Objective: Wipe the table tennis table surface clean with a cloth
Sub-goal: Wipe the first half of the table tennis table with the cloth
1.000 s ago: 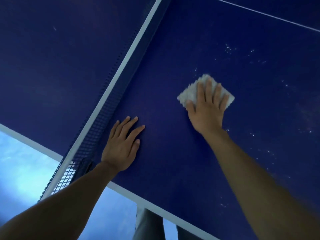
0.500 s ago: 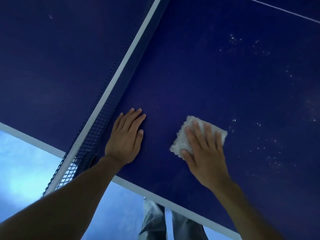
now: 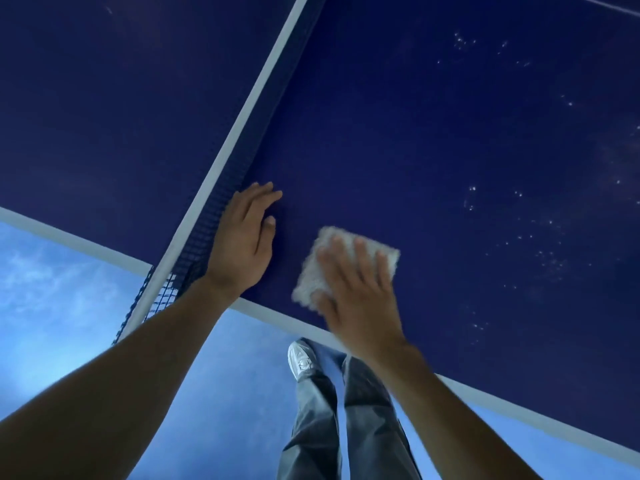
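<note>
A dark blue table tennis table (image 3: 398, 140) fills most of the view. My right hand (image 3: 360, 299) lies flat on a white folded cloth (image 3: 317, 268), pressing it onto the table close to the white near edge line (image 3: 277, 315). The fingers cover much of the cloth. My left hand (image 3: 244, 240) rests flat on the table, fingers together, right beside the net (image 3: 221, 209). White specks (image 3: 533, 244) dot the surface to the right of the cloth.
The net with its white top band (image 3: 242, 123) runs diagonally from lower left to the top centre. Beyond the table edge is a blue floor (image 3: 69, 306). My legs in grey trousers (image 3: 346, 427) and a white shoe (image 3: 303, 362) stand below the edge.
My right hand has dragged the cloth from the middle of the table down toward the near edge. My left hand has stayed flat by the net.
</note>
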